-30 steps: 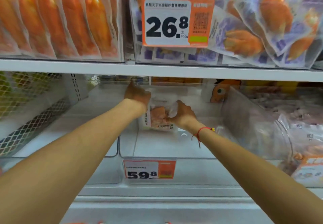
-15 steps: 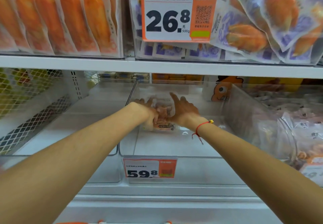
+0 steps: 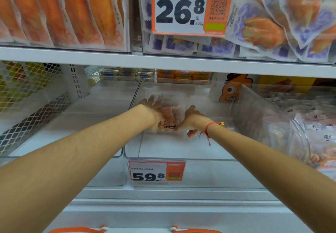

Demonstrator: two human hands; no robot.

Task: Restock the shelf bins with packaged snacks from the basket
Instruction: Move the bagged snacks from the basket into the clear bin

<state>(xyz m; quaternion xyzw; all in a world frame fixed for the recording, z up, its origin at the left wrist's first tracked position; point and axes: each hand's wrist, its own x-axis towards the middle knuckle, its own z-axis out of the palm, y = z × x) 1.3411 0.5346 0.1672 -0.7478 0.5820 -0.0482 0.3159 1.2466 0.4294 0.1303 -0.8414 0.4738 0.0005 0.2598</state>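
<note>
left hand lay on the pack's left edge, fingers blurred, grip could not be told | pack sat deep in the middle clear bin, between both hands | right hand touched its right edge, fingers spread, thumb low | basket rim showed at bottom

Bright, even light — hands perhaps motion-blurred.

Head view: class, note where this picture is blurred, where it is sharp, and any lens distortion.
Head view: both hands, left hand and right hand, and the snack packet between them are motion-blurred; the 26.8 price tag reads sharp; the shelf edge bows slightly, a wide-angle effect.
</note>
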